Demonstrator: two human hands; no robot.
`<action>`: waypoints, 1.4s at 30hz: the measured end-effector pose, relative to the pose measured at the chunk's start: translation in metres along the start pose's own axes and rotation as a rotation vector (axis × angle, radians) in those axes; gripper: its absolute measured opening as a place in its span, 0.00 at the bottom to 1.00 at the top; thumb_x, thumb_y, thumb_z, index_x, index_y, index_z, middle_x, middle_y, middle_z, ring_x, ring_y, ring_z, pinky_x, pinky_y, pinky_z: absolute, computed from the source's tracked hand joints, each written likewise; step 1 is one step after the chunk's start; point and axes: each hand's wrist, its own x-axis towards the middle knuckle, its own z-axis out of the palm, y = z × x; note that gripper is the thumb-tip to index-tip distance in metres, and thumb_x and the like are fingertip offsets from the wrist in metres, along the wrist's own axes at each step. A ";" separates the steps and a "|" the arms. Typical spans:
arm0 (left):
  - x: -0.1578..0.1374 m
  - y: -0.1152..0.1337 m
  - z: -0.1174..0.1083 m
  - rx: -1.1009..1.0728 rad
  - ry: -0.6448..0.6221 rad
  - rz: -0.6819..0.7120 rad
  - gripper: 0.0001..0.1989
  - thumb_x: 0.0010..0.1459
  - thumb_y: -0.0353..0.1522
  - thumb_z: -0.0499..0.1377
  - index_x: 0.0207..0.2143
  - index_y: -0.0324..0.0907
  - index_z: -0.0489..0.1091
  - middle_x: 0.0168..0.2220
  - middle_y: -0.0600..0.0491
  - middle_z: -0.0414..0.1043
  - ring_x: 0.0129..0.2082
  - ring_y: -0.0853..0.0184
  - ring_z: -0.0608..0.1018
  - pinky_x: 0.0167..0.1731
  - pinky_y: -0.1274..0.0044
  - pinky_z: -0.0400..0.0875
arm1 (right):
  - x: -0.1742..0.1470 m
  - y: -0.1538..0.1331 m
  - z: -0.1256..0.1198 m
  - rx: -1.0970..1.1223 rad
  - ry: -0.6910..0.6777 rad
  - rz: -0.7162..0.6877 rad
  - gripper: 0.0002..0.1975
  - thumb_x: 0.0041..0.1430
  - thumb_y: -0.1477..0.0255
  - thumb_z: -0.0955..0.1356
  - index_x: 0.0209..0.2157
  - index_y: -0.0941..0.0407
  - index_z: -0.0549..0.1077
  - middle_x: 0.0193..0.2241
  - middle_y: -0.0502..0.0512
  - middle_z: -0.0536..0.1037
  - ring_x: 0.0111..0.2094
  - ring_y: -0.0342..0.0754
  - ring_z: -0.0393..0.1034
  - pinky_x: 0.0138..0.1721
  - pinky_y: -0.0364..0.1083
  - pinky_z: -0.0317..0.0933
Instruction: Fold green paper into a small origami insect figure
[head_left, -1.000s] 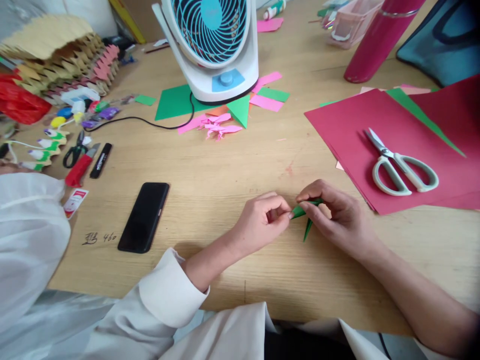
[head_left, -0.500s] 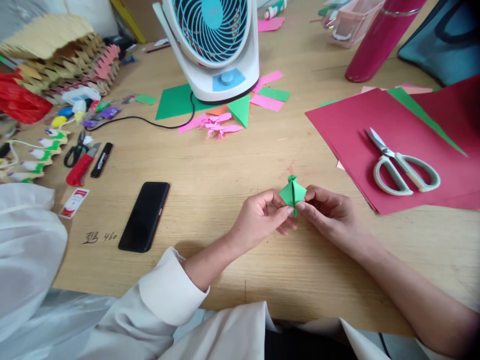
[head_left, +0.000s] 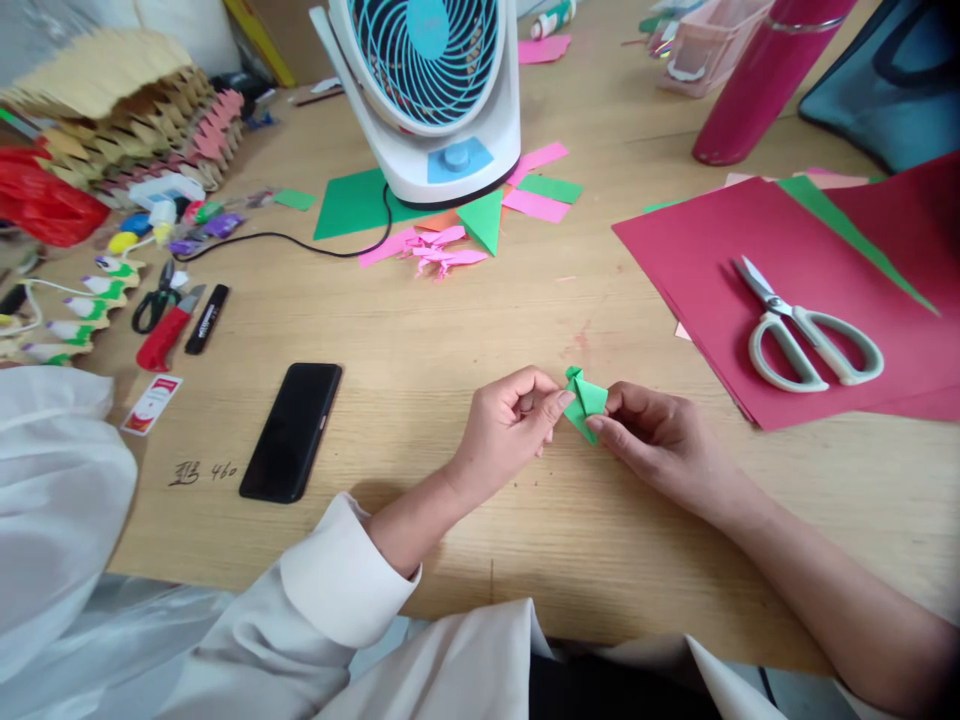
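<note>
A small piece of folded green paper (head_left: pixel 588 402) is held above the table between both hands. My left hand (head_left: pixel 510 415) pinches its left edge between thumb and fingers. On the right edge, the thumb and forefinger of my right hand (head_left: pixel 656 435) are closed as well. The paper has a pointed lower end and a small folded knob at its top. To the right, white-handled scissors (head_left: pixel 814 335) rest on sheets of red paper (head_left: pixel 697 270). A black phone (head_left: pixel 291 432) lies to the left of my left hand.
A white fan (head_left: pixel 442 110) stands at the back, with pink folded paper figures (head_left: pixel 442 255) before it. A red-handled knife (head_left: pixel 166 330) and a black marker (head_left: pixel 207 320) lie at left. A pink bottle (head_left: pixel 765 90) stands at back right.
The green paper has turned, so its crease now slants and its lower point shows. My left thumb has moved up and left along its edge. Both hands still hold it.
</note>
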 end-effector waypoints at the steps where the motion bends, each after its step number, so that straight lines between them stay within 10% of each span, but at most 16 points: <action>1: 0.000 0.000 0.000 0.019 0.011 0.012 0.14 0.61 0.39 0.62 0.28 0.39 0.67 0.17 0.61 0.63 0.14 0.79 0.64 0.14 0.86 0.58 | 0.000 0.001 0.000 0.001 -0.004 -0.004 0.14 0.64 0.62 0.67 0.28 0.56 0.68 0.22 0.47 0.63 0.24 0.41 0.55 0.24 0.42 0.50; 23: 0.004 -0.009 0.000 -0.048 0.021 -0.003 0.20 0.56 0.43 0.65 0.23 0.41 0.60 0.18 0.62 0.52 0.17 0.78 0.56 0.18 0.81 0.50 | 0.000 -0.005 0.004 -0.170 -0.091 -0.069 0.17 0.63 0.61 0.68 0.25 0.56 0.69 0.23 0.49 0.67 0.26 0.43 0.59 0.26 0.44 0.55; 31: -0.001 -0.003 0.010 -0.100 -0.096 -0.065 0.20 0.55 0.45 0.65 0.25 0.40 0.64 0.21 0.58 0.65 0.21 0.75 0.66 0.22 0.80 0.58 | 0.001 -0.006 0.007 -0.130 -0.086 -0.078 0.17 0.63 0.59 0.68 0.25 0.56 0.71 0.21 0.47 0.69 0.24 0.42 0.59 0.26 0.43 0.54; 42: 0.005 -0.006 -0.002 -0.071 0.038 -0.051 0.22 0.55 0.43 0.66 0.22 0.41 0.59 0.19 0.61 0.52 0.18 0.77 0.54 0.18 0.80 0.49 | 0.001 -0.002 0.003 -0.100 -0.138 -0.105 0.21 0.62 0.57 0.69 0.22 0.56 0.76 0.18 0.48 0.67 0.22 0.42 0.59 0.24 0.43 0.52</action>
